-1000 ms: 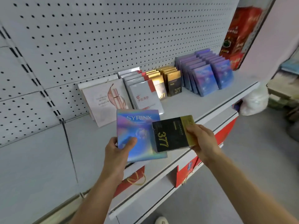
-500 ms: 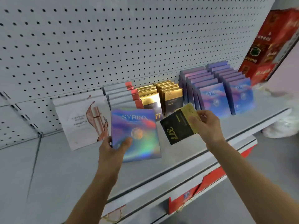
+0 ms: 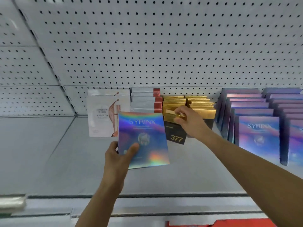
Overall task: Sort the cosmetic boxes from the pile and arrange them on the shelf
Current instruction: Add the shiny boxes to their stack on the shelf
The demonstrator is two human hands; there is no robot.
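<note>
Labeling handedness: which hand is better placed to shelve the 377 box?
Right. The right hand already pinches the black-and-gold 377 box at the gold row; the left hand holds the SYRINX box.

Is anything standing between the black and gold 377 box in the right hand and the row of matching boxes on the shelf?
Nothing visible does. The right hand holds the 377 box directly in front of the gold-topped rows; the SYRINX box in the left hand sits to the side.
</note>
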